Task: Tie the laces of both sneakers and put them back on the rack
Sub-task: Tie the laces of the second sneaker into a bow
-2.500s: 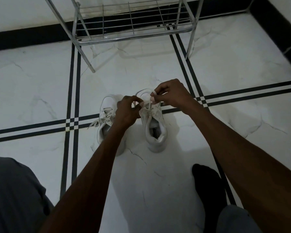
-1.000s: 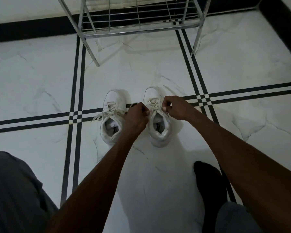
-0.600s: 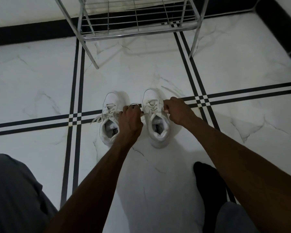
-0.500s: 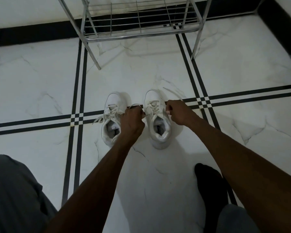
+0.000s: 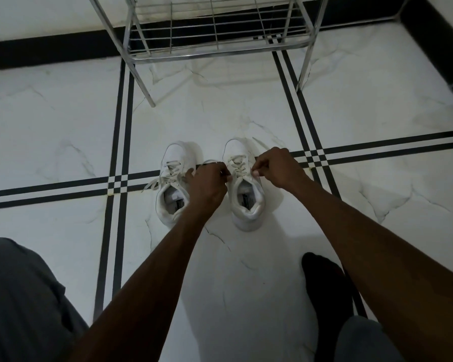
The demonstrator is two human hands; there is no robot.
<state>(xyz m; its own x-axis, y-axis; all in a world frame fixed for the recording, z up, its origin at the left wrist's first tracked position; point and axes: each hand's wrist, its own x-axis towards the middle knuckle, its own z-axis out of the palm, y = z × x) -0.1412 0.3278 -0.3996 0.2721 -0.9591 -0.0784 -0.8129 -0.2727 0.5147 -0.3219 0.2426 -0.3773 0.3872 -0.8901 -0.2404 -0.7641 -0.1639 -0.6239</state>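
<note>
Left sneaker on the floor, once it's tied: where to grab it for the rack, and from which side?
Judging from its pose, grip the left sneaker at the heel collar, coming from above and behind. It stands upright, toe toward the rack, with its opening facing up and the heel nearest the person. The left hand overlaps its inner edge; loose laces trail outward.

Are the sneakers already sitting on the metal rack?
No, both sneakers stand side by side on the floor in front of the metal rack, whose visible shelf holds nothing.
</note>
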